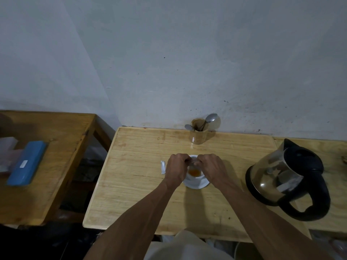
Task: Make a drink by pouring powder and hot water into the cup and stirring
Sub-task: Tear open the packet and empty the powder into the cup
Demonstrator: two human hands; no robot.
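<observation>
A white cup [196, 176] stands on a white saucer [197, 184] in the middle of the wooden table [142, 184]. Orange-brown powder [194, 172] lies in the cup's bottom. Both hands meet just over the cup's far rim. My left hand [177, 170] and my right hand [213, 168] pinch a small pale sachet [193, 162] between their fingertips; most of it is hidden by the fingers. A torn white strip of wrapper [163, 167] lies on the table just left of my left hand.
A steel kettle [287, 177] with a black handle and lid stands at the right. A wooden holder [199, 133] with spoons sits at the back edge by the wall. A lower side table [62, 147] at the left carries a blue case [27, 163].
</observation>
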